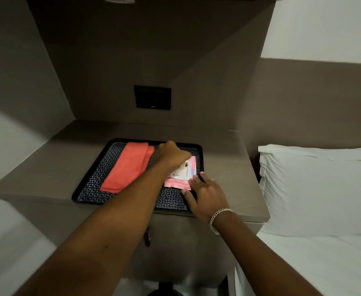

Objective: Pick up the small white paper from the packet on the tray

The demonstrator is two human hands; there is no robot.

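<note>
- So the left hand (172, 155) is reaching across onto the pink plastic wipes pack (180, 177), fingers curled down over its far end near the white lid flap. Looks like they're pinching or lifting that flap, but honestly the fingertips are hiding behind the knuckles, so I can't tell for sure.
- The right hand (205, 194) is lying flat with fingers spread, pressing on the near right corner of the pack and the rim of the black rectangular tray with the blue patterned liner (89, 180), so it's bracing things.
- The pack is sitting on the right half of that tray, which is resting on the brown wooden bedside cabinet (228, 159).
- A folded coral-red cloth (128, 166) is lying on the left half of the tray, nobody touching it.
- Progress-wise, I'm guessing this is early going: the pack is pinned in place and the lid is being worked, but no wipe is showing out of it yet.
- What's left, by my read: getting a wipe out and actually using it.
- White pillow (316, 189) is sitting off to the right on the bed.
</note>
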